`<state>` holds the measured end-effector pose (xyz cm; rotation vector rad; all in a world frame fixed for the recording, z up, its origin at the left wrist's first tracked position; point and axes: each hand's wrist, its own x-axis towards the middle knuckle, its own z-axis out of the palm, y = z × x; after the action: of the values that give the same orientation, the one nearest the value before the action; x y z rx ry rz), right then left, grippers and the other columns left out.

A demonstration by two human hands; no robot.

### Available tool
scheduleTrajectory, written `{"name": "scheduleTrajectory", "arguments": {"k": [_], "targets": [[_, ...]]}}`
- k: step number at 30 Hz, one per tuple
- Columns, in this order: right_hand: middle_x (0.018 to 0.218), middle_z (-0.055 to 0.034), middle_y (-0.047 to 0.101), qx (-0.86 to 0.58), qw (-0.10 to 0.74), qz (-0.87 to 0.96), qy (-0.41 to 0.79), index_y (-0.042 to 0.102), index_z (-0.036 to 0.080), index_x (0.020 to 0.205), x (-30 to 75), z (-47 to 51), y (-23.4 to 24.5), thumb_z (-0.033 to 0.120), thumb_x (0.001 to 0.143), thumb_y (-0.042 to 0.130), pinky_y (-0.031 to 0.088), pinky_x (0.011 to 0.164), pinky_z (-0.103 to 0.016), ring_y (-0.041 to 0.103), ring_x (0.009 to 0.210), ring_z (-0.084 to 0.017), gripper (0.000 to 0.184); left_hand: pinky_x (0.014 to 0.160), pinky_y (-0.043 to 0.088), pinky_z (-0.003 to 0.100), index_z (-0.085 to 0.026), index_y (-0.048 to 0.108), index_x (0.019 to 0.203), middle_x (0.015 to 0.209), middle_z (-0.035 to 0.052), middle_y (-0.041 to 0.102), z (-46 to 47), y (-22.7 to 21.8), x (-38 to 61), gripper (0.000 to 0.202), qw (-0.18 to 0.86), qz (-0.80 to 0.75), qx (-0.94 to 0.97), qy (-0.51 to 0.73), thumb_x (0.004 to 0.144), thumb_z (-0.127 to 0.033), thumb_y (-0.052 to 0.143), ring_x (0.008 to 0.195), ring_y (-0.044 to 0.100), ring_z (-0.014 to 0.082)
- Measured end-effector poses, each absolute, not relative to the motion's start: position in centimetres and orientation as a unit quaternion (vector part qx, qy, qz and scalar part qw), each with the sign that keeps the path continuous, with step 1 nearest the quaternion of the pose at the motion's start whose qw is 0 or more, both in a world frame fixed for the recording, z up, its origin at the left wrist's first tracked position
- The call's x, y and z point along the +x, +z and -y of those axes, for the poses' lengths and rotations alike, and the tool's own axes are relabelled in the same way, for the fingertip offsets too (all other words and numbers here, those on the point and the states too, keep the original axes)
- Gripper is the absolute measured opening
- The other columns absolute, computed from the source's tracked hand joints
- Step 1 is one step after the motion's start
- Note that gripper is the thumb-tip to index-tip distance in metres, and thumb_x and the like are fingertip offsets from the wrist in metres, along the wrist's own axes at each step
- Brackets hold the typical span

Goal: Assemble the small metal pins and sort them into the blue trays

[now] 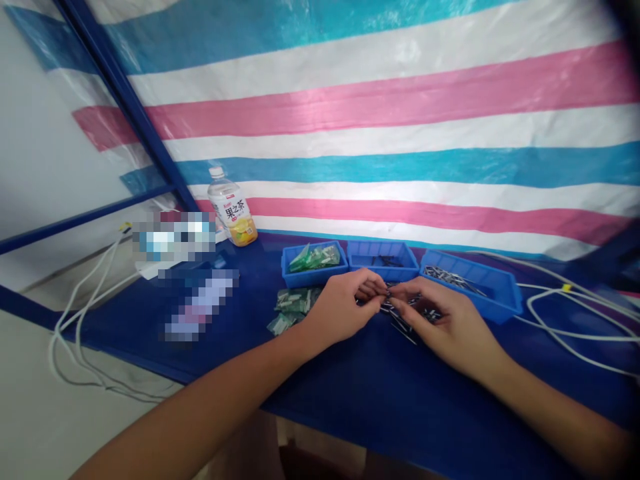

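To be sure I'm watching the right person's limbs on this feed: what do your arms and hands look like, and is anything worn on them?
Both the left hand and the right hand are bare, with no gloves, and neither shows a ring. The left forearm and right forearm are bare too: no sleeve, watch, bracelet, cable or marking shows on them.

Bench top [350, 393]: smooth blue surface, glossy, light streaks across it. Trays [383, 272]: moulded blue plastic, low sheen. Loose dark pins [406, 331]: look like metal, dull finish. Bottle [226, 217]: clear glossy plastic. Striped tarpaulin [380, 113]: woven plastic sheet, creased, faint sheen.
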<state>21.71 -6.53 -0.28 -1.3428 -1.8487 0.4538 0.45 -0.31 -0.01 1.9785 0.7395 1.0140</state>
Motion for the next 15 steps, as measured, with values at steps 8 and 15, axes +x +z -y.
{"name": "scheduleTrajectory", "arguments": {"k": [8, 15], "targets": [[0.096, -0.0032, 0.08, -0.532, 0.357, 0.749, 0.168, 0.079, 0.027, 0.105, 21.99, 5.9, -0.67, 0.036, 0.103, 0.064, 0.054, 0.064, -0.032, 0.072, 0.075, -0.02, 0.017, 0.088, 0.064, 0.033, -0.018, 0.076, 0.102, 0.1, 0.0053, 0.083, 0.22, 0.45, 0.22, 0.017, 0.382, -0.303, 0.784, 0.385, 0.088, -0.01, 0.072, 0.09, 0.078, 0.0181], [0.103, -0.0059, 0.08, -0.516, 0.347, 0.759, 0.192, 0.079, 0.027, 0.116, 22.2, 5.76, -0.84, 0.037, 0.106, 0.059, 0.054, 0.074, -0.037, 0.072, 0.085, -0.023, 0.024, 0.091, 0.066, 0.037, -0.017, 0.07, 0.12, 0.109, 0.0102, 0.083, 0.12, -0.12, 0.43, 0.031, 0.473, -0.264, 0.741, 0.398, 0.09, -0.015, 0.076, 0.095, 0.08, 0.0201]]}}
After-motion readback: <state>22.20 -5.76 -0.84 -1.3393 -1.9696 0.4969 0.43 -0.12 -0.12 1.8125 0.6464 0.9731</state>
